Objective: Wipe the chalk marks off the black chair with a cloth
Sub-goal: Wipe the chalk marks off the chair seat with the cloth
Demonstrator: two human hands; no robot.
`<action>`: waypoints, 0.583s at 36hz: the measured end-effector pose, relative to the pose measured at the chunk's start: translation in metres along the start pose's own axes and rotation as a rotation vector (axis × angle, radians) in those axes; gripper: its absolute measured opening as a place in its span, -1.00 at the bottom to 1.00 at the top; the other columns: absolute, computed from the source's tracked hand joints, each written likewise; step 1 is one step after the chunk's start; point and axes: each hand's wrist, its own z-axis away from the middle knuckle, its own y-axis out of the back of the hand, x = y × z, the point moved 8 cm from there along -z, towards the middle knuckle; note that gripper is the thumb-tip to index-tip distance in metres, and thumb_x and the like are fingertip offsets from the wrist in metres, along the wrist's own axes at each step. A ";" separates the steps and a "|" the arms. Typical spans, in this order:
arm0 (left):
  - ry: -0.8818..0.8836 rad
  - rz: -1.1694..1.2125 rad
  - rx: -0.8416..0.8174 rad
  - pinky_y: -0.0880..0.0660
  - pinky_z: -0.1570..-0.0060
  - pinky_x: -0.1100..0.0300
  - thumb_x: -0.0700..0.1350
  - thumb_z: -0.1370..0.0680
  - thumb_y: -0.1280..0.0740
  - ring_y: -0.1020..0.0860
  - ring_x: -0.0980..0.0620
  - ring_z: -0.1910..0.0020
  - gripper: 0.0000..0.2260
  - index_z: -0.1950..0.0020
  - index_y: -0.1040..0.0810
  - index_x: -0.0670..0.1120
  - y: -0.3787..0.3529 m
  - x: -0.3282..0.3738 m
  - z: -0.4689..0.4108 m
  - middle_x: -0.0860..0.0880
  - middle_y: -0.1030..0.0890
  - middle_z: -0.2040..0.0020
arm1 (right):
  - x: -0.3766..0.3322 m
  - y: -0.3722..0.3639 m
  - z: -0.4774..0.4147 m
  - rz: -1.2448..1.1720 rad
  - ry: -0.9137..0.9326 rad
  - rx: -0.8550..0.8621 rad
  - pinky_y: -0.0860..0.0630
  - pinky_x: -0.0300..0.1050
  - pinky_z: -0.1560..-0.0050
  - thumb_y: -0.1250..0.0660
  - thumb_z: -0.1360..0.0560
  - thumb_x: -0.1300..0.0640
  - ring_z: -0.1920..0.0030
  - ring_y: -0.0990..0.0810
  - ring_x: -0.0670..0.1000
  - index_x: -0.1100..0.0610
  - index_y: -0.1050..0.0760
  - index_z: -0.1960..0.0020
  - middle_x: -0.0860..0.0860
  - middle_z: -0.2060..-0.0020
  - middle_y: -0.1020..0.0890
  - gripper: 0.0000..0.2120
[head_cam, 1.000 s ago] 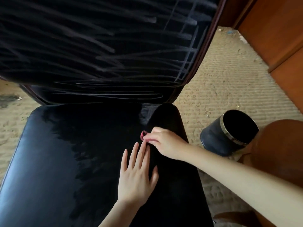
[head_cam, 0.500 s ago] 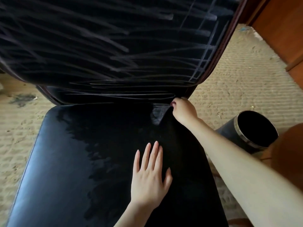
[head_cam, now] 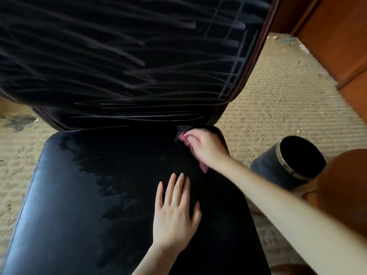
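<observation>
- Gripping a dark cloth (head_cam: pixel 218 195), my right hand (head_cam: pixel 204 147) curls at centre frame beside the chalk marks (head_cam: pixel 139 80).
- My left hand (head_cam: pixel 174 215) lies flat, fingers straight, on the black chair (head_cam: pixel 79 195) seat.

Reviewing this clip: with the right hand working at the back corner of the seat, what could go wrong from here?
1. The backrest is covered in chalk marks; wiping it after the seat could drop dust onto the finished part.
2. The right hand holds something pink, blurred and mostly hidden; so little cloth showing may smear rather than lift chalk.
3. The left hand lies flat on the seat and could leave prints.
</observation>
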 end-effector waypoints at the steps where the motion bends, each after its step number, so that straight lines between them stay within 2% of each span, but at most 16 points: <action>1: 0.001 0.004 0.004 -0.17 -0.39 -0.11 0.11 -0.52 -0.15 -0.25 -0.07 -0.48 -0.47 -0.39 -0.44 -0.17 0.000 0.000 0.000 -0.09 -0.40 -0.43 | 0.010 0.014 -0.010 0.028 -0.079 0.048 -0.48 -0.07 -0.09 -0.17 -0.59 0.20 0.02 -0.60 0.05 0.14 -0.60 -0.09 0.05 0.04 -0.66 -0.76; 3: 0.002 0.012 0.011 -0.17 -0.39 -0.10 0.11 -0.52 -0.15 -0.25 -0.06 -0.48 -0.47 -0.39 -0.44 -0.16 0.001 0.000 0.000 -0.08 -0.40 -0.43 | 0.034 0.033 -0.028 0.147 -0.231 0.077 -0.49 -0.08 -0.03 -0.13 -0.62 0.17 0.03 -0.58 0.06 0.12 -0.57 -0.11 0.05 0.01 -0.64 -0.76; 6: 0.001 0.012 0.005 -0.17 -0.40 -0.10 0.11 -0.52 -0.16 -0.25 -0.06 -0.48 -0.47 -0.39 -0.44 -0.16 0.001 0.000 0.000 -0.08 -0.39 -0.43 | 0.045 0.030 -0.047 0.363 -0.262 0.022 -0.50 -0.05 0.04 -0.10 -0.62 0.16 0.00 -0.57 0.12 0.10 -0.55 -0.10 0.08 -0.03 -0.59 -0.76; 11: -0.003 0.010 0.003 -0.17 -0.38 -0.11 0.11 -0.51 -0.16 -0.26 -0.07 -0.48 -0.47 -0.38 -0.45 -0.15 0.000 0.000 0.000 -0.08 -0.40 -0.43 | 0.025 -0.009 -0.052 0.573 -0.297 0.043 -0.45 0.01 -0.12 -0.19 -0.53 0.24 -0.20 -0.51 0.21 0.21 -0.44 -0.26 0.17 -0.23 -0.47 -0.69; 14: 0.012 0.017 0.013 -0.17 -0.38 -0.11 0.11 -0.51 -0.15 -0.26 -0.07 -0.48 -0.47 -0.38 -0.45 -0.16 -0.001 -0.001 -0.001 -0.08 -0.40 -0.43 | -0.002 -0.034 -0.049 0.584 -0.204 0.016 -0.44 -0.01 -0.15 -0.25 -0.51 0.20 -0.20 -0.51 0.20 0.20 -0.44 -0.25 0.16 -0.22 -0.48 -0.69; 17: 0.034 0.019 0.008 -0.16 -0.38 -0.11 0.11 -0.52 -0.13 -0.26 -0.07 -0.48 -0.46 -0.39 -0.44 -0.16 -0.001 -0.002 -0.002 -0.08 -0.41 -0.43 | -0.029 -0.056 -0.036 0.565 -0.001 -0.014 -0.45 -0.03 -0.02 -0.24 -0.54 0.21 -0.08 -0.57 0.19 0.16 -0.46 -0.19 0.12 -0.14 -0.52 -0.77; 21: 0.030 0.019 0.031 -0.14 -0.40 -0.10 0.09 -0.48 -0.17 -0.43 -0.12 -0.35 -0.51 -0.31 -0.51 -0.14 0.002 -0.001 -0.004 -0.09 -0.55 -0.27 | -0.049 -0.082 0.009 0.357 0.195 -0.178 -0.47 0.01 0.04 -0.17 -0.60 0.15 0.00 -0.55 0.20 0.11 -0.49 -0.20 0.07 -0.10 -0.52 -0.78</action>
